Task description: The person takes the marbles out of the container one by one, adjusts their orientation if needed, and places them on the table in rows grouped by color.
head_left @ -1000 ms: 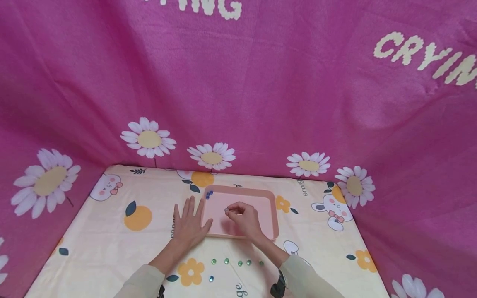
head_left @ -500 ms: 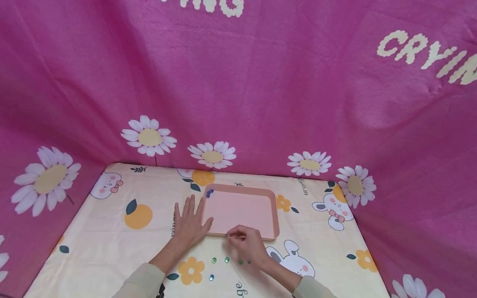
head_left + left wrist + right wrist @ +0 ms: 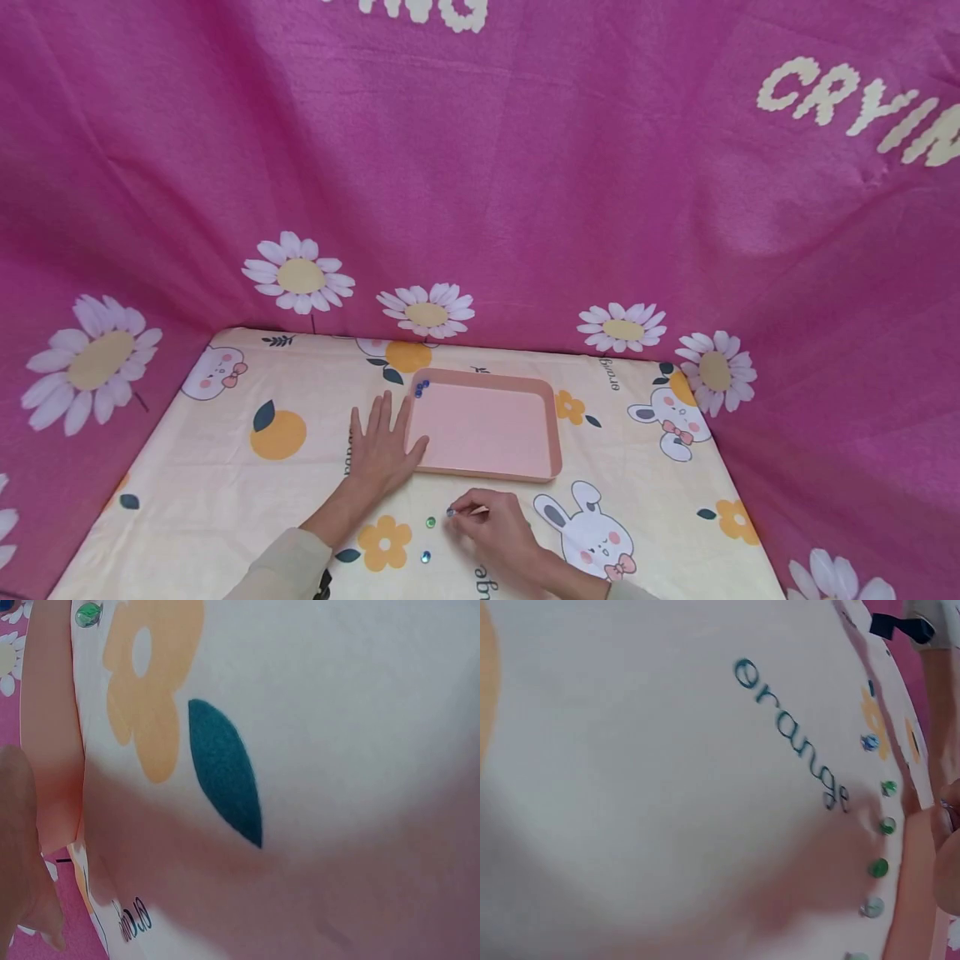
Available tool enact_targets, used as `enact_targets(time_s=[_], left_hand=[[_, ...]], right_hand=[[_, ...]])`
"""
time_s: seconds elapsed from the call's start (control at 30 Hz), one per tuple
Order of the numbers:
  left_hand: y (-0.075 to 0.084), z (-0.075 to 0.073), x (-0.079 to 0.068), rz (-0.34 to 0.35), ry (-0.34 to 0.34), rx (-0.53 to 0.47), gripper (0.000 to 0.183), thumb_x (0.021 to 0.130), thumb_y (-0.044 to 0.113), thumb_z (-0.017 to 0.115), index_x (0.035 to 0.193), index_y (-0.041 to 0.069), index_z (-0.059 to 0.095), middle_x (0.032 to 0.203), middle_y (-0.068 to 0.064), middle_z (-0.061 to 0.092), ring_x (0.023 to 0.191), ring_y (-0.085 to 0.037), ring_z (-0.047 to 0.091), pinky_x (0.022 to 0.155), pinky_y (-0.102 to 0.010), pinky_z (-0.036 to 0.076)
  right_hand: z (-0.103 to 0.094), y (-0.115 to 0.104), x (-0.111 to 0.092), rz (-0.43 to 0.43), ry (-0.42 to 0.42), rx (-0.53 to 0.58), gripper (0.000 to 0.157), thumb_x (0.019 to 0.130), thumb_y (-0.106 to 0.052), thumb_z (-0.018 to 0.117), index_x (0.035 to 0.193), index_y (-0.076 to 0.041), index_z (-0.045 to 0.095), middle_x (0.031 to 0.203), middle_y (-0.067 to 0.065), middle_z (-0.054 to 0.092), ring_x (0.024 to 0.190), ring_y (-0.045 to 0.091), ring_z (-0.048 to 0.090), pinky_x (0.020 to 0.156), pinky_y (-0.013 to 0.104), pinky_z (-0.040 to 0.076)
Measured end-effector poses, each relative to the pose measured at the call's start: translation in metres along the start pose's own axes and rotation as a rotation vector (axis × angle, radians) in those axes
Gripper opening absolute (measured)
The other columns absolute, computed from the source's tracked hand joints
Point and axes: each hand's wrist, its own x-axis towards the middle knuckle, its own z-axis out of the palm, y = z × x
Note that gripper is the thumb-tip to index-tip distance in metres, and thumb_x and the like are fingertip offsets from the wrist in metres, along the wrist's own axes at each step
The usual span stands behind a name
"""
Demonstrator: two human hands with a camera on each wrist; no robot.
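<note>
A shallow pink tray (image 3: 487,433) lies on the cloth in the head view. My left hand (image 3: 381,450) rests flat with spread fingers at its left edge, thumb by the near left corner. In front of the tray my right hand (image 3: 495,529) pinches a small shiny blue gem (image 3: 451,512) between thumb and fingertips. Close to its left lie a green gem (image 3: 431,522) and a loose blue gem (image 3: 426,557). The right wrist view shows a row of green gems (image 3: 879,868), mostly hidden by the hand in the head view.
Several dark blue gems (image 3: 420,389) sit in the tray's far left corner. A patterned cloth (image 3: 660,508) covers the table. Magenta curtains (image 3: 510,183) hang behind and at both sides.
My right hand has come from over the tray, across its near edge, toward the front and the row of green gems, still pinching the blue gem. The left hand stays put.
</note>
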Motion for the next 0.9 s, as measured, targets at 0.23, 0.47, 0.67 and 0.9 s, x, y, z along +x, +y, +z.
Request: enact_targets(time_s=[0.23,0.47,0.67,0.9], left_hand=[[-0.001,0.0,0.0,0.005,0.022,0.014,0.082,0.095,0.06,0.048,0.158,0.011,0.029,0.161,-0.023,0.022,0.148,-0.04,0.018,0.115,-0.066,0.001],[0.0,-0.001,-0.001,-0.003,0.025,0.01,0.083,0.094,0.059,0.051,0.158,0.011,0.031,0.161,-0.023,0.023,0.148,-0.04,0.019,0.115,-0.066,0.0],[0.001,-0.003,0.0,-0.008,0.01,0.008,0.083,0.094,0.06,0.049,0.158,0.011,0.029,0.162,-0.023,0.021,0.148,-0.04,0.017,0.115,-0.065,-0.002],[0.002,-0.002,-0.001,-0.015,0.004,0.006,0.084,0.094,0.06,0.05,0.158,0.011,0.028,0.162,-0.022,0.02,0.149,-0.04,0.016,0.115,-0.065,-0.003]], right_hand=[[0.008,0.002,-0.011,-0.01,-0.026,-0.043,0.007,0.085,-0.004,0.077,0.088,-0.01,0.077,0.084,-0.004,0.073,0.074,0.0,0.065,0.067,0.02,0.056],[0.015,0.011,-0.021,0.003,-0.051,-0.028,0.006,0.086,-0.005,0.078,0.088,-0.011,0.077,0.079,-0.01,0.071,0.071,-0.001,0.064,0.064,0.019,0.055],[0.018,0.023,-0.024,-0.031,-0.06,-0.009,0.007,0.085,-0.003,0.076,0.089,-0.01,0.076,0.079,-0.011,0.071,0.07,-0.001,0.064,0.063,0.02,0.056],[0.02,0.025,-0.025,0.04,-0.103,-0.012,0.011,0.084,-0.004,0.077,0.088,-0.014,0.076,0.078,-0.015,0.067,0.07,-0.002,0.061,0.063,0.018,0.053]])
